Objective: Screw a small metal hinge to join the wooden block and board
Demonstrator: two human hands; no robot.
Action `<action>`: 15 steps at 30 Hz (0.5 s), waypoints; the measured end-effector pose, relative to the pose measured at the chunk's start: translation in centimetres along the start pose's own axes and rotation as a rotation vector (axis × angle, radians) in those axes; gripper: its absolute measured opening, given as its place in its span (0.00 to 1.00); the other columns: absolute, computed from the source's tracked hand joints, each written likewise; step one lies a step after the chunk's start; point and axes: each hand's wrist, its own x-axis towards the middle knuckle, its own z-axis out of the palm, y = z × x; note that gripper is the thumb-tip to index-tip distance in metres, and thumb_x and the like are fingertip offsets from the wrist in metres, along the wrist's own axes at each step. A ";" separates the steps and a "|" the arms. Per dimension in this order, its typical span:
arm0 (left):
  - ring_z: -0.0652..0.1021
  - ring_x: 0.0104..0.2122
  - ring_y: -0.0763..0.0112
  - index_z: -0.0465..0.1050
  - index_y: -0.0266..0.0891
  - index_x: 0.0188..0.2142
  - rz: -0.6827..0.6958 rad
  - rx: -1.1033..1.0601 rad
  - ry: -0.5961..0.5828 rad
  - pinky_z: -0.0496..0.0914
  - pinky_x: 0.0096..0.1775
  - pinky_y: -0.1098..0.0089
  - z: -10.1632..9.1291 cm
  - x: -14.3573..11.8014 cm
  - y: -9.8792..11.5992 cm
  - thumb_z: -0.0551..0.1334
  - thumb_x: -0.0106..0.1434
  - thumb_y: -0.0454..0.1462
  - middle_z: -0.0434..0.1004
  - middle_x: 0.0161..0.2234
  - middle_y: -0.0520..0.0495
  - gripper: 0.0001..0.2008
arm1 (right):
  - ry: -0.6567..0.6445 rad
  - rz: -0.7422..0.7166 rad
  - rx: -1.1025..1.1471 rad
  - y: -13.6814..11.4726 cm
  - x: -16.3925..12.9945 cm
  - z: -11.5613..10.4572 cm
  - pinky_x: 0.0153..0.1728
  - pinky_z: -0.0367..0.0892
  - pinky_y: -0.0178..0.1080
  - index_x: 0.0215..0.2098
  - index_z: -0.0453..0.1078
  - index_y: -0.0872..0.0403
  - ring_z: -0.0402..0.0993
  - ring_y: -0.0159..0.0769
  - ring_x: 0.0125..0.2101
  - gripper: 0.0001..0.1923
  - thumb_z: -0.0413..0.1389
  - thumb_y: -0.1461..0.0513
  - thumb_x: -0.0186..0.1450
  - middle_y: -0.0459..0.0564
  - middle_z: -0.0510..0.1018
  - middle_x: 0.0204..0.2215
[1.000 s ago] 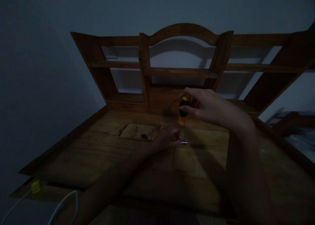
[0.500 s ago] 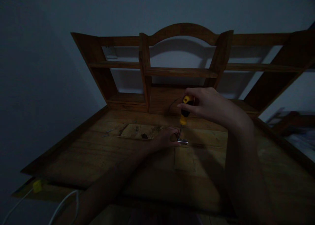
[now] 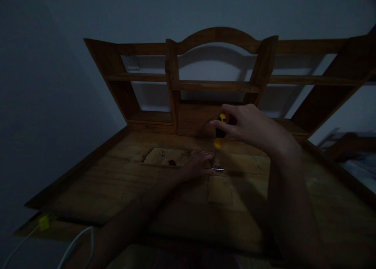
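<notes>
The right hand (image 3: 249, 126) grips a screwdriver (image 3: 219, 133) by its yellow and black handle, fingers curled and pinching it near the top, so the tool stands nearly upright over the wooden desk top (image 3: 117, 182). Its thin shaft runs down to a small shiny metal fitting (image 3: 217, 168), perhaps a hinge, that lies at the centre of the desk, at the 12 o'clock edge of a small square panel (image 3: 219, 189) set into the wood. The left hand (image 3: 197, 166) lies flat at 9 o'clock of the fitting, fingers pressed together and touching or just beside it; the dim light hides whether they pinch it. At 10 o'clock of the hands a rough pale recess (image 3: 167, 157) shows in the wood. Beyond, at 12 o'clock, stands the shelf unit (image 3: 219, 84) with its arched top. A white cable (image 3: 75, 241) with a yellow tag trails off at 7 o'clock.

To drive the screw well, I judge the shaft should stay straight over the screw head with steady downward pressure, so the tip does not slip out and score the wood. The steadying fingers should keep the fitting square to the panel edge and stay out of the tip's path
</notes>
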 end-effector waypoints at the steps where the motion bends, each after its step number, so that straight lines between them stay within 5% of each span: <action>1: 0.78 0.48 0.62 0.76 0.40 0.42 -0.004 0.000 0.001 0.70 0.52 0.64 0.0 0.0 0.0 0.73 0.60 0.39 0.80 0.45 0.48 0.13 | 0.009 0.011 -0.025 0.0 0.1 0.1 0.32 0.61 0.41 0.37 0.73 0.53 0.75 0.43 0.31 0.18 0.54 0.48 0.70 0.53 0.80 0.32; 7: 0.78 0.48 0.61 0.75 0.40 0.43 -0.021 -0.004 0.009 0.70 0.51 0.64 0.2 0.0 -0.3 0.74 0.60 0.39 0.80 0.45 0.47 0.14 | -0.015 -0.083 0.062 -0.1 -0.1 -0.1 0.38 0.65 0.40 0.48 0.74 0.53 0.77 0.42 0.39 0.12 0.55 0.59 0.68 0.51 0.82 0.41; 15: 0.78 0.48 0.61 0.75 0.39 0.41 -0.029 -0.012 0.006 0.70 0.51 0.64 0.3 0.0 -0.3 0.73 0.60 0.40 0.80 0.44 0.46 0.13 | 0.025 0.010 -0.065 -0.2 -0.2 0.0 0.38 0.64 0.42 0.47 0.74 0.55 0.77 0.47 0.40 0.17 0.55 0.50 0.70 0.56 0.81 0.40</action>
